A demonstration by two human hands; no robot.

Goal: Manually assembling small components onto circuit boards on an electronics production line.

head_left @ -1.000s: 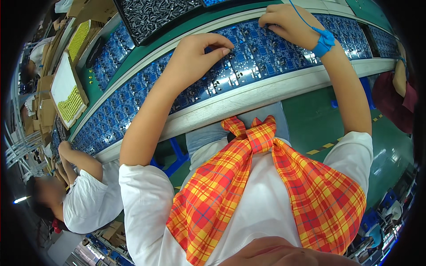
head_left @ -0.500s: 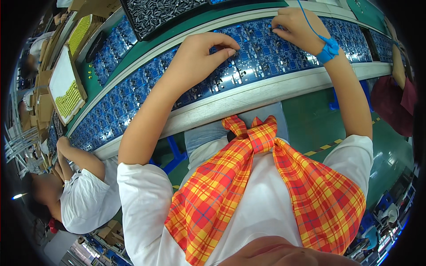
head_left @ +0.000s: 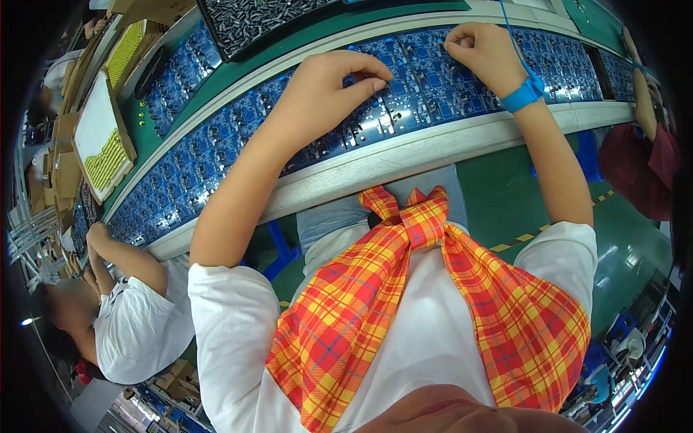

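A long row of blue circuit boards (head_left: 195, 177), fitted with small metal and dark parts, runs along a pale-edged line in front of me. Over the middle boards is my left hand (head_left: 328, 90), its thumb and forefinger curled toward each other just above the surface. Anything between those fingertips is too small to make out. My right hand (head_left: 487, 58) hovers farther right at the far edge of the boards, fingers bent in a pinch beside a small blue part (head_left: 440, 41). Whether it holds that part I cannot tell. A blue wrist strap (head_left: 523, 94) with a cord circles my right wrist.
Beyond the line stands a black tray (head_left: 238, 55) heaped with small dark cylindrical parts. At the left lies a shallow box (head_left: 90, 133) with rows of yellow parts. One co-worker (head_left: 141, 325) sits at my left; another person's maroon garment (head_left: 639, 173) shows at the right.
My right hand has shifted slightly left and down, its fingers bent more tightly. My left hand stays almost where it was.
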